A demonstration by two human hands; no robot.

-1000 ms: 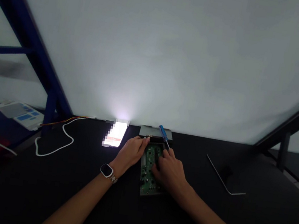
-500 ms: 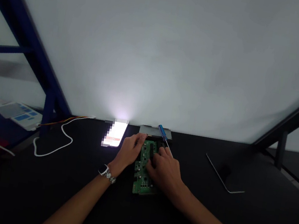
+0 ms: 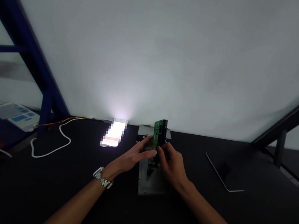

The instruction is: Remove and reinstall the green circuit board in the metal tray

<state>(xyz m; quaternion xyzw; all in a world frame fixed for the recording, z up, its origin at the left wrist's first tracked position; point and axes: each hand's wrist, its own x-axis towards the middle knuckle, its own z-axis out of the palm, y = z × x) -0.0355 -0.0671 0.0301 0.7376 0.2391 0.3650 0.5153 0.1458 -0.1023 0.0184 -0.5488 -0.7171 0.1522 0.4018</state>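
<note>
Green circuit board (image 3: 159, 136) held upright above grey sheet-metal tray (image 3: 144, 184) at 6 o'clock, steadied on edge by pinching fingers (image 3: 148, 141) of left hand (image 3: 132, 155) and right hand (image 3: 172, 165).

This looks like an electronics workshop or repair bench. A dark work surface (image 3: 38, 193) stands beside a blue steel frame (image 3: 22, 33), with a plain pale backdrop (image 3: 159, 52) behind it. A bare green circuit board (image 3: 158, 134) is held above a metal casing (image 3: 145, 180), and a white cable (image 3: 45, 152), a bent metal rod (image 3: 220, 175) and a printed sheet (image 3: 11, 113) lie nearby.
</note>
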